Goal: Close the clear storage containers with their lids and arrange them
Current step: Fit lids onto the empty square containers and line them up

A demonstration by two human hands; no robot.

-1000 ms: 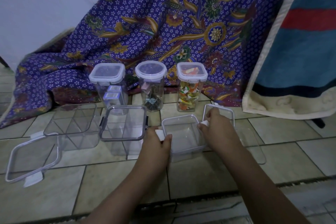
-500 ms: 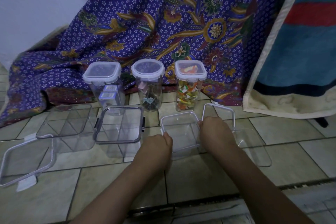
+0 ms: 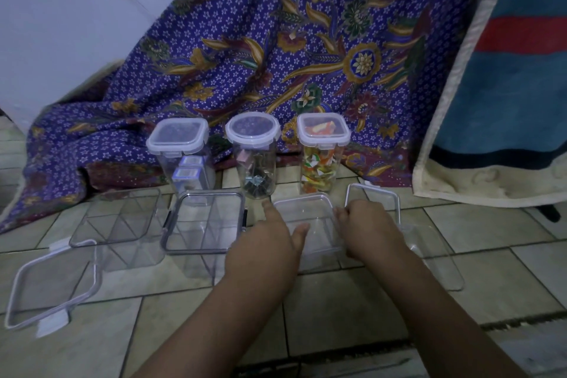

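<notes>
My right grip (image 3: 365, 227) curls over the right rim of the small clear container (image 3: 306, 209) on the floor tiles (image 3: 337, 301). My left grip (image 3: 264, 242) lies relaxed against its left wall, forefinger straight. Print on the small boxes (image 3: 187, 173) in the left jar (image 3: 179, 139) is too blurred to read.

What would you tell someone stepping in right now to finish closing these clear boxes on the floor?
Left hand: open, thumb touching the small clear container.
Right hand: fingers curled on that container's right rim.
Done: square-lidded jar, round-lidded jar and colourful-filled jar stand lidded at the back. The dark-rimmed container has its lid on top; latches unclear.
Left: the divided container is open, with its lid on the floor beside it. A white-rimmed lid and another clear container wait on the right. I cannot tell if the small one is latched.
</notes>
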